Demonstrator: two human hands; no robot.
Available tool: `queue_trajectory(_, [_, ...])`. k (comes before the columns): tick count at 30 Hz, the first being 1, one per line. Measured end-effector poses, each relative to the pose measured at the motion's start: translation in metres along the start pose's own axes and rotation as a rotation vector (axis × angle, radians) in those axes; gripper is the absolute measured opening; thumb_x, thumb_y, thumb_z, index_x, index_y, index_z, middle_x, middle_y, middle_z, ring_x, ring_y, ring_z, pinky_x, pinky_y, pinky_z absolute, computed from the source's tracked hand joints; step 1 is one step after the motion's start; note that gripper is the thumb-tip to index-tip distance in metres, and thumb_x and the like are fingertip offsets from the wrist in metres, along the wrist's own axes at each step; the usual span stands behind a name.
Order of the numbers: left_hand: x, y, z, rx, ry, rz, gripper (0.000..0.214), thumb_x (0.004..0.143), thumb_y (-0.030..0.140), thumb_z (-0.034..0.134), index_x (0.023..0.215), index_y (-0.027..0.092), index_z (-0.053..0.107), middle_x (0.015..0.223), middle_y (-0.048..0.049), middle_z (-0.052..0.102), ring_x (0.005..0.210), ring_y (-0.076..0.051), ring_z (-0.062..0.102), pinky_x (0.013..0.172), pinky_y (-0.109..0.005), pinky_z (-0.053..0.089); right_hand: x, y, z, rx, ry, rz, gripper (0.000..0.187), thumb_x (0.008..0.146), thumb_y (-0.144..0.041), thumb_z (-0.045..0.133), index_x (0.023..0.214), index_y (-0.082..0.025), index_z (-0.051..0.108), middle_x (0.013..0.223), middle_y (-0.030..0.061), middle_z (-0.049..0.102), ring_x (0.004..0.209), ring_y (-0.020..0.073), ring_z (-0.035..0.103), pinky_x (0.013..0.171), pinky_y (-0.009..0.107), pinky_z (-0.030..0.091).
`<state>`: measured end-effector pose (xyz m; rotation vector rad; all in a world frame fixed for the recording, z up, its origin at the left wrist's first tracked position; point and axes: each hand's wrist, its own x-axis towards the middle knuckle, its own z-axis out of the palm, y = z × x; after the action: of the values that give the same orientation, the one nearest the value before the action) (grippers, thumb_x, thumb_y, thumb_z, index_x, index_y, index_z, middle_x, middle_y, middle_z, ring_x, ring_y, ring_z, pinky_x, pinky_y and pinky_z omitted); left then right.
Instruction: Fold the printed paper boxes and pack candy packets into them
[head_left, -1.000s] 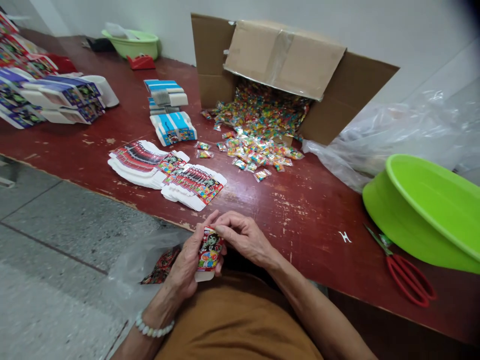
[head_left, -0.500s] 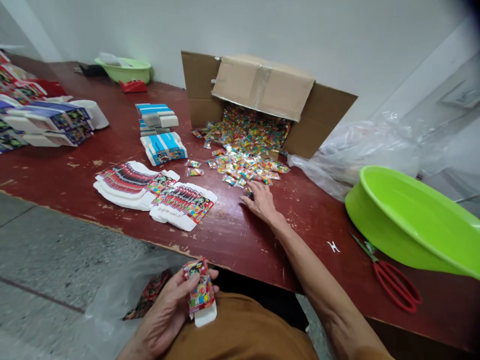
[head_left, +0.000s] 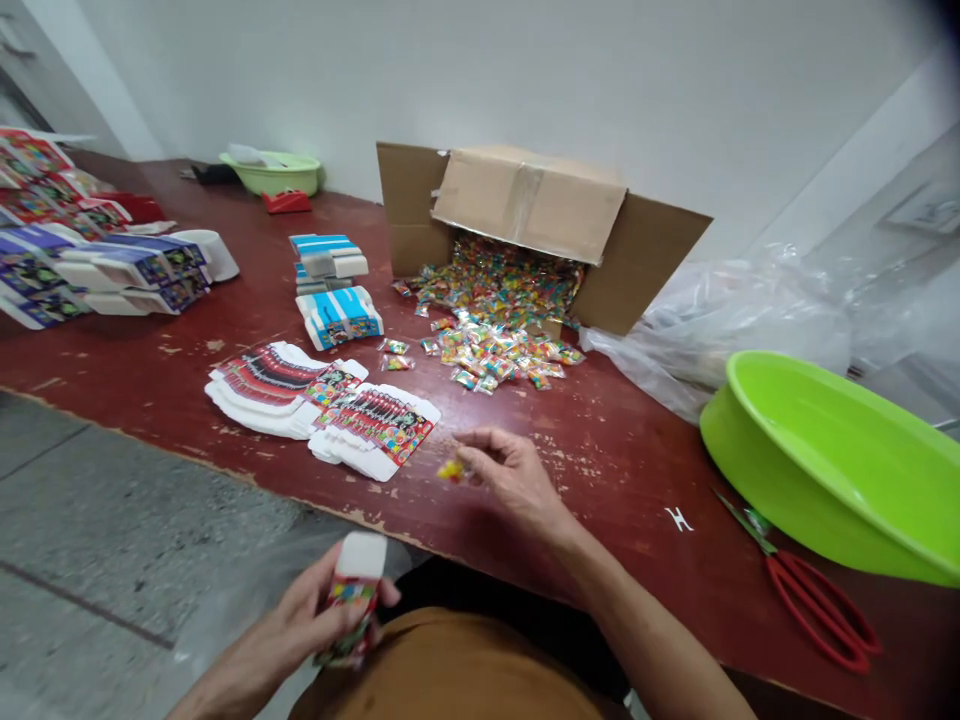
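Observation:
My right hand (head_left: 514, 475) is over the red table (head_left: 615, 470), pinching a small shiny candy packet (head_left: 451, 470) between thumb and fingertips. Below the table's near edge, my left hand (head_left: 296, 622) grips a small printed paper box (head_left: 354, 590), its white end pointing up. Its lower part is partly hidden by my fingers. The nearest flat printed box blanks (head_left: 375, 430) lie just left of the packet. A heap of candy packets (head_left: 495, 350) spreads farther ahead.
A tipped cardboard carton (head_left: 529, 205) spills more packets onto the table. Blue printed blanks (head_left: 337, 317) and finished boxes (head_left: 112, 270) stand farther left. To the right are a green basin (head_left: 825, 460), red-handled scissors (head_left: 817, 610) and clear plastic sheeting (head_left: 720, 330).
My right hand has drawn back from the candy heap toward me, now with a packet in its fingers. My left hand has turned the box so its white end points up.

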<state>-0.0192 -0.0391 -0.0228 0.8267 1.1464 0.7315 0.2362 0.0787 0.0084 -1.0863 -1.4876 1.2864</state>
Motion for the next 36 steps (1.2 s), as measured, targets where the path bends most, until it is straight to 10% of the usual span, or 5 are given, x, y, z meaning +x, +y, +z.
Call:
queue_trajectory(6, [0.017,0.025,0.053,0.051,-0.007,0.246,0.039,0.082,0.042,0.078,0.107,0.022,0.056,0.077,-0.0008,0.068,0.059,-0.016,0.064,0.057,-0.025,0.049,-0.025,-0.018,0.043,0.228,0.043,0.054,0.023,0.074,-0.035,0.083,0.085,-0.019,0.071,0.078,0.0007,0.071,0.067,0.0125,0.059,0.065,0.025,0.048])
queue_trajectory(16, [0.021,0.027,0.061,-0.130,-0.006,0.320,0.044,0.077,0.034,0.079,0.113,0.020,0.057,0.074,0.0015,0.067,0.053,-0.013,0.059,0.051,-0.025,0.048,-0.037,-0.015,0.040,-0.149,-0.151,-0.234,0.018,0.090,-0.037,0.071,0.079,-0.024,0.075,0.092,0.0057,0.067,0.093,0.0212,0.059,0.092,0.040,0.047])
queue_trajectory(24, [0.021,0.029,0.066,-0.350,0.085,0.163,0.052,0.081,0.064,0.069,0.098,0.015,0.066,0.072,-0.0056,0.072,0.054,-0.017,0.063,0.050,-0.027,0.052,-0.036,0.001,0.047,0.465,-0.273,0.313,0.054,0.075,-0.053,0.085,0.116,-0.024,0.064,0.090,-0.0002,0.066,0.062,0.0105,0.057,0.055,0.023,0.048])
queue_trajectory(32, [0.024,0.028,0.060,-0.412,0.044,0.169,0.047,0.082,0.063,0.073,0.102,0.023,0.059,0.070,0.0005,0.070,0.051,-0.017,0.065,0.044,-0.025,0.053,-0.034,0.011,0.052,-0.050,-0.125,-0.438,0.021,0.094,-0.042,0.069,0.090,-0.023,0.078,0.092,0.0072,0.076,0.086,0.0189,0.070,0.080,0.031,0.055])
queue_trajectory(36, [0.022,0.035,0.061,-0.549,0.008,0.083,0.060,0.080,0.069,0.071,0.115,0.022,0.057,0.069,0.0009,0.070,0.044,-0.019,0.066,0.040,-0.027,0.052,-0.037,0.003,0.051,-0.088,-0.216,-0.380,0.022,0.095,-0.039,0.067,0.088,-0.022,0.078,0.092,0.0080,0.078,0.087,0.0199,0.072,0.081,0.032,0.055])
